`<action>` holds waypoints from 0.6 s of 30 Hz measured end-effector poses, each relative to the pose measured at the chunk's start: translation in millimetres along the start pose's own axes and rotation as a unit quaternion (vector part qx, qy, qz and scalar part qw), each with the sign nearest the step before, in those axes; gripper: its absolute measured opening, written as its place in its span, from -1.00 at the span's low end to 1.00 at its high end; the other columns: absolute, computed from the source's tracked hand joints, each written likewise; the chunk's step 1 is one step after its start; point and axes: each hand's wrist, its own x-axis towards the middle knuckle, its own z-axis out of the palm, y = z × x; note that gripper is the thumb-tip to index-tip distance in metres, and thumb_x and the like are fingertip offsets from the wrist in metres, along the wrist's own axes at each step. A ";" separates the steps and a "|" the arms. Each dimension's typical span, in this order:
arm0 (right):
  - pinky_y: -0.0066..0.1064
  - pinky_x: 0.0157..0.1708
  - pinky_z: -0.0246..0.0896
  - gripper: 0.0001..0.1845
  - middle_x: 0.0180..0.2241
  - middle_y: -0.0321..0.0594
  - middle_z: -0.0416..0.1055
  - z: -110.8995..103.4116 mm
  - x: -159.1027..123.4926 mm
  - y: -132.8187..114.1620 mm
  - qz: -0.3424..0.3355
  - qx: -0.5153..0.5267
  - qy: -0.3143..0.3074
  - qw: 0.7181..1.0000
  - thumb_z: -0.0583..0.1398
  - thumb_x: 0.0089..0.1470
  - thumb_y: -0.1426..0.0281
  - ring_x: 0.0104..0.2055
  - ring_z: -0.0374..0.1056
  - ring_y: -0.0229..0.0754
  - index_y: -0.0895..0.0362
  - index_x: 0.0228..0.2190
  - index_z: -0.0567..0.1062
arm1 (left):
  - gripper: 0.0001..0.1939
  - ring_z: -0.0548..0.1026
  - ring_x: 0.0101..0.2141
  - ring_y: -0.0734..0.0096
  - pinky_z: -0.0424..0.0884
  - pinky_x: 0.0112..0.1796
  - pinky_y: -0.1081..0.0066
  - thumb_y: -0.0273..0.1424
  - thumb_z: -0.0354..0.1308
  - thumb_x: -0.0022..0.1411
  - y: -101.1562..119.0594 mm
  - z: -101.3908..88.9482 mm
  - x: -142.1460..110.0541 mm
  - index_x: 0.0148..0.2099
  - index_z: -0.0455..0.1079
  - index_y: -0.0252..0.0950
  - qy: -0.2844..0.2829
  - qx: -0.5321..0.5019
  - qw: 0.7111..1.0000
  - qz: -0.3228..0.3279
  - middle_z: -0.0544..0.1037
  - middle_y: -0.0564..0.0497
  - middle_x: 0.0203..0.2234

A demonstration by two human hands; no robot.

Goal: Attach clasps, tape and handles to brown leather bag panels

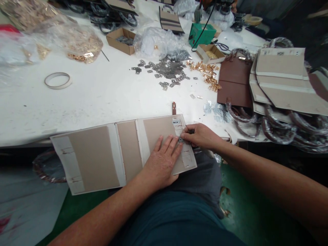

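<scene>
A beige handbag panel [93, 157] lies with its inner side up across the table's front edge and my lap. My left hand [162, 159] rests flat on its right section, fingers stretched out. At the right end of the panel, my right hand [196, 135] pinches a small dark metal plate [180, 139] against the white strip. A silvery plate [176, 121] sits higher on that same strip. Just beyond the panel's upper edge a brown strap [174, 108] with a gold-coloured fitting sticks out. Part of a plastic-wrapped handle [48, 167] shows under the left end.
Grey metal plates [167, 70] lie heaped mid-table beside gold-coloured fittings [208, 73]. Silvery pieces [217, 111] are scattered nearer. Brown bag panels [234, 80] with wrapped handles are stacked at right. A tape roll [57, 80], cardboard boxes [120, 41] and a green device [202, 35] stand farther off.
</scene>
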 end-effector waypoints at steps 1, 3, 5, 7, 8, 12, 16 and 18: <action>-0.47 -0.60 0.10 -0.80 -0.63 -0.36 0.38 -2.6 -2.4 -1.0 0.002 0.017 0.008 1.000 0.27 0.12 0.23 -0.62 0.24 -0.30 0.12 -0.37 0.55 | 0.04 -0.11 0.45 -0.17 -0.35 0.39 -0.14 0.05 0.19 0.19 0.1 -0.1 0.2 0.50 -0.07 -0.41 -0.001 0.003 1.000 -0.001 -0.04 -0.35 0.46; -0.47 -0.61 0.07 -0.73 -0.67 -0.38 0.34 -9.1 -9.0 -3.7 -0.008 0.058 0.053 0.997 0.27 0.16 0.17 -0.65 0.20 -0.31 0.12 -0.39 0.54 | 0.03 -0.11 0.45 -0.17 -0.35 0.39 -0.14 0.05 0.20 0.18 -0.1 0.0 0.6 0.49 -0.05 -0.40 -0.001 0.006 1.000 -0.003 -0.03 -0.35 0.46; -0.47 -0.62 0.06 -0.65 -0.69 -0.39 0.29 -15.2 -16.8 -8.2 -0.053 0.126 0.127 0.982 0.29 0.16 0.10 -0.65 0.16 -0.32 0.11 -0.46 0.48 | 0.03 -0.11 0.45 -0.17 -0.35 0.39 -0.14 0.05 0.21 0.17 -0.5 0.3 1.0 0.49 -0.03 -0.39 -0.001 0.005 1.000 -0.001 -0.03 -0.35 0.46; -0.47 -0.63 0.07 -0.59 -0.67 -0.40 0.27 -18.0 -24.2 -15.5 -0.121 0.213 0.193 0.950 0.29 0.17 0.05 -0.65 0.16 -0.33 0.08 -0.50 0.42 | 0.04 -0.12 0.45 -0.17 -0.36 0.39 -0.14 0.05 0.22 0.16 -0.8 0.2 1.4 0.49 -0.03 -0.38 -0.004 0.003 1.000 0.000 -0.05 -0.34 0.47; -0.46 -0.63 0.08 -0.57 -0.67 -0.41 0.26 -17.6 -27.2 -20.2 -0.156 0.247 0.216 0.932 0.29 0.18 0.03 -0.65 0.15 -0.33 0.07 -0.51 0.40 | 0.04 -0.12 0.45 -0.17 -0.36 0.39 -0.14 0.05 0.23 0.16 -0.9 -0.1 1.6 0.49 -0.04 -0.38 -0.007 0.003 1.000 0.001 -0.06 -0.34 0.47; -0.45 -0.65 0.10 -0.49 -0.69 -0.43 0.20 -5.4 -30.8 -39.6 -0.248 0.291 0.257 0.887 0.25 0.21 -0.02 -0.69 0.13 -0.35 0.05 -0.56 0.31 | 0.06 -0.12 0.45 -0.18 -0.36 0.39 -0.14 0.04 0.24 0.15 -1.2 -2.2 2.0 0.49 -0.06 -0.38 -0.016 0.003 1.000 -0.003 -0.06 -0.34 0.47; -0.45 -0.68 0.06 -0.47 -0.70 -0.43 0.18 12.9 -23.4 -45.9 -0.292 0.309 0.278 0.861 0.23 0.22 -0.04 -0.70 0.12 -0.35 0.04 -0.58 0.28 | 0.06 -0.13 0.45 -0.19 -0.37 0.39 -0.14 0.02 0.26 0.13 -1.3 -3.1 1.6 0.48 -0.06 -0.40 -0.016 -0.001 1.000 -0.001 -0.06 -0.36 0.47; -0.43 -0.70 0.05 -0.47 -0.70 -0.43 0.17 19.8 -19.6 -43.6 -0.289 0.304 0.281 0.863 0.23 0.21 -0.05 -0.71 0.12 -0.34 0.04 -0.58 0.29 | 0.07 -0.13 0.45 -0.18 -0.38 0.38 -0.14 0.01 0.26 0.12 -1.2 -2.7 1.2 0.48 -0.06 -0.41 -0.014 -0.001 1.000 0.001 -0.05 -0.36 0.47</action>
